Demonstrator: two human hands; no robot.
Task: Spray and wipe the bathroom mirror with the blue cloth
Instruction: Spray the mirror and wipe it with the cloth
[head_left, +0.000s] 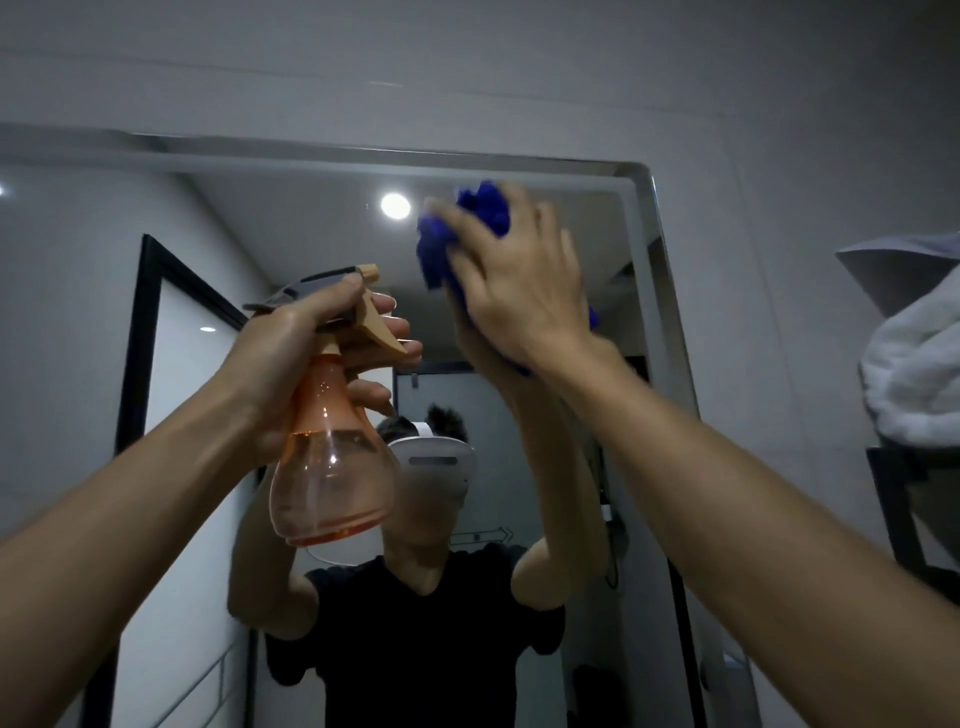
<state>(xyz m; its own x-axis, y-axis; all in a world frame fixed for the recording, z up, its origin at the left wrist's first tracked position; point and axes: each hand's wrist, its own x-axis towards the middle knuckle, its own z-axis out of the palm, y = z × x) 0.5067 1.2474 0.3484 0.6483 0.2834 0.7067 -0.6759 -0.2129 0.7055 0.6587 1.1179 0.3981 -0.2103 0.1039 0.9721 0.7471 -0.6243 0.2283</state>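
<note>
Head view: the right hand (519, 291) spreads its fingers (457, 228) flat over the bunched blue cloth (485, 208), pressing it against the mirror (322, 249) near its top right corner, so the whole pad bears on the glass. Left-hand (291, 343) fingers wrap the neck and trigger of the spray bottle (332, 467), held upright beside the cloth, probably ready to spray again.
</note>
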